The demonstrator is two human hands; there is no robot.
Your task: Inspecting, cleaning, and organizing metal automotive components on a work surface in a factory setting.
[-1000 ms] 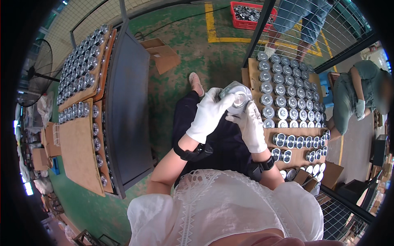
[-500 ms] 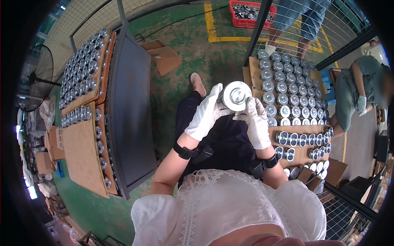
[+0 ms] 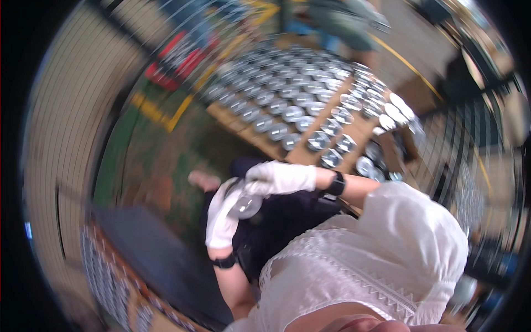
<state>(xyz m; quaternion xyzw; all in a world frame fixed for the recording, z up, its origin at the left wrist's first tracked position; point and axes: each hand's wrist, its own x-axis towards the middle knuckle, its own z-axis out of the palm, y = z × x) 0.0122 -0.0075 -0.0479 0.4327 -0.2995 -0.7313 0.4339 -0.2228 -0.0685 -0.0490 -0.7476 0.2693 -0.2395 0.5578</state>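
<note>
My view has swung to the right since half a second ago, so the table (image 3: 303,156) with its rows of metal parts (image 3: 293,113) now fills the upper middle, and the grey cabinet (image 3: 149,238) has slid to the lower left. Then, I had the single round part (image 3: 247,206) raised between my hands with its bright disc-shaped face toward me; now it shows low in front of my dark trousers, its shiny rounded side glinting. My left hand (image 3: 223,218), in a white glove, is curled partly closed and has hold of this part along its left and upper side. My right hand (image 3: 279,177), gloved too, reaches across from the right with its fingers bent at the upper edge of the part, close against my left fingers; whether it also grips I cannot tell. My right forearm now comes in from the right, where before it came from below. Any marking on the metal is too smeared by motion to read. The red crate (image 3: 161,79), now at the upper left, carries a heap of small metallic pieces, blurred together. At the right end of the table stands an open cardboard box (image 3: 409,145), its contents unclear, with round silvery parts just beside it
</note>
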